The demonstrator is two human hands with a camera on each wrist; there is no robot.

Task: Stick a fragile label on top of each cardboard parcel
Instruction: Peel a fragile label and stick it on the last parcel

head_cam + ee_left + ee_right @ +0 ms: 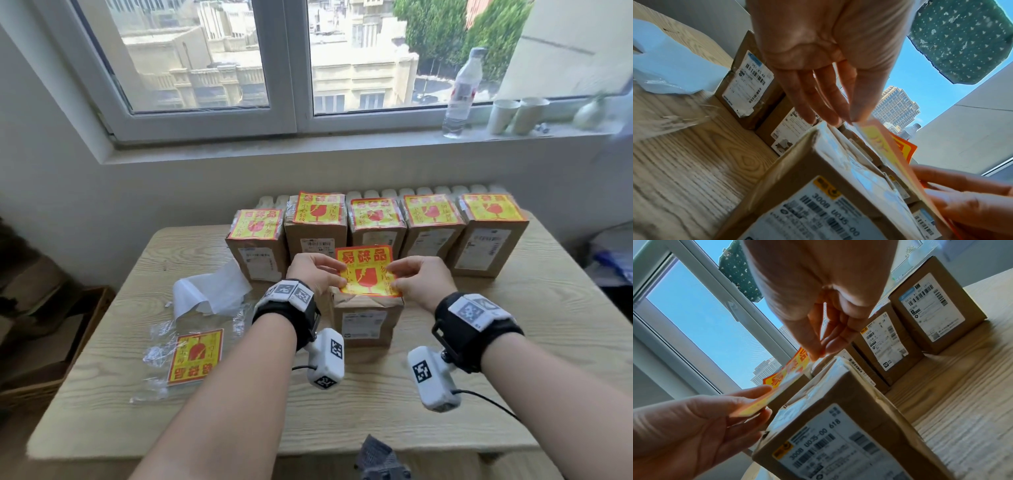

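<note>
Now, going left to right: spare red-and-yellow fragile label (pixel 195 356) lies on the pale wood-grain table (pixel 376 411), far left. My left hand (pixel 313 274) pinches the left edge of the red-and-yellow square fragile label (pixel 366 270); my right hand (pixel 419 279) pinches its right edge. Label hangs flat, tilted up at the back, just above the near brown cardboard parcel (pixel 366 318), directly under both hands, equally near each. Five labelled brown parcels (pixel 376 226) stand in the row behind. Next move, I judge: straight down.
</note>
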